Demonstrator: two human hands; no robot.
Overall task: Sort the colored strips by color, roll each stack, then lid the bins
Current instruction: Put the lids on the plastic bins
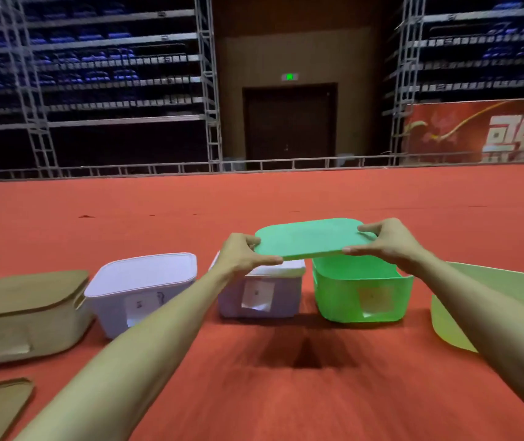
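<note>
Head view: green lid [313, 238] held level above the open green bin [359, 291] — offset to its left, not yet seated.
Left hand [241, 254]: pinches the lid's left edge.
Right hand [391, 243]: pinches the right edge — likely to keep it flat for lowering.
White bin [141, 281]: already lidded.
</note>
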